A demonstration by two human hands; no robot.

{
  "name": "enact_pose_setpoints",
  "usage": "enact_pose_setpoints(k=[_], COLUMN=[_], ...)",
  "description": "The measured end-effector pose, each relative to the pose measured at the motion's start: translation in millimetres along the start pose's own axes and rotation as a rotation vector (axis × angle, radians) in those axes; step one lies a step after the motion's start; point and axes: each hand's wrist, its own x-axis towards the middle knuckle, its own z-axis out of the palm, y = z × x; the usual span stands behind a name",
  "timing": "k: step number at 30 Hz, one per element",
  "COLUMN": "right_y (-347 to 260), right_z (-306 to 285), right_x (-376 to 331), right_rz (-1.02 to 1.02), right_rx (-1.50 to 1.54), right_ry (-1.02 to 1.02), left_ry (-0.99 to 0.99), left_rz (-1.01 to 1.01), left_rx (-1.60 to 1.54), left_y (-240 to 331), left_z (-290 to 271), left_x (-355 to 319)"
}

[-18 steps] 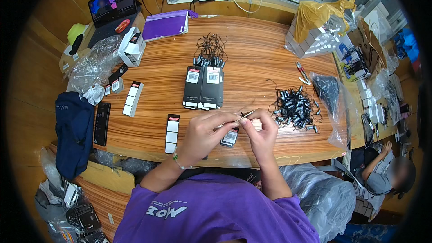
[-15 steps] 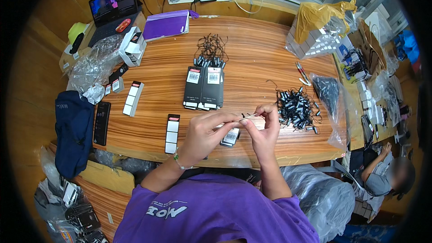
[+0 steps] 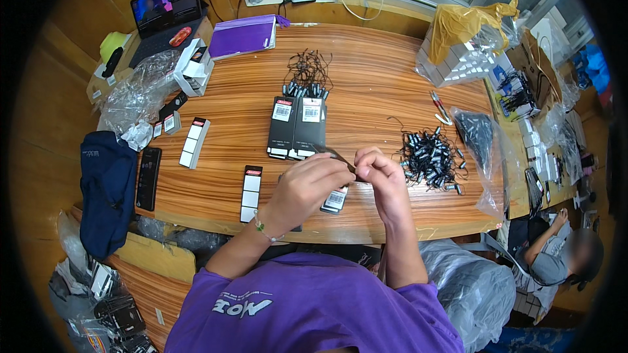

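Near the table's front edge my left hand [image 3: 311,184] grips a dark card tag [image 3: 337,155], tilted so that its dark face shows. My right hand [image 3: 384,174] is pinched closed at the tag's right end; whatever lies between its fingertips is too small to make out. Just below the hands is another dark tag with a white barcode label [image 3: 335,199], partly covered. Beyond them stand two side-by-side stacks of black tags [image 3: 297,132], with black cords [image 3: 309,68] spread out from their far end. To the right lies a heap of black cords with silvery ends [image 3: 432,158].
White-panelled label strips [image 3: 250,195] and a stack of similar ones [image 3: 194,144] lie on the left, near a black phone [image 3: 148,180]. Pliers [image 3: 441,108] and a clear plastic bag [image 3: 481,150] are at right. Another person [image 3: 556,255] sits at far right.
The held tag has turned from nearly edge-on to showing its dark face. My right hand has shifted slightly left, its fingers bunched tighter, and my left hand has moved a little right.
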Motion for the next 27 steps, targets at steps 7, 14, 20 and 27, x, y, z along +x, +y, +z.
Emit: enact_pose_setpoints(k=[7, 14, 20, 27], right_y=[-26.7, -35.8, -45.8, -44.3], right_z=[3.8, 22.3, 0.4, -17.0], right_x=[16.3, 14.4, -1.4, 0.0], right_rz=[-0.472, -0.565, -0.498, -0.473], right_rx=[0.457, 0.349, 0.155, 0.118], right_ry=[0.002, -0.029, 0.226, 0.233], left_ry=[-0.044, -0.037, -0.369, -0.371], left_rz=[-0.031, -0.423, -0.725, -0.836], left_rx=[-0.023, -0.182, 0.136, 0.137], left_y=[-8.2, -5.7, -59.0, -72.1], left_z=[8.5, -16.8, -80.7, -84.9], left_x=[-6.7, -11.6, -67.1, -106.6])
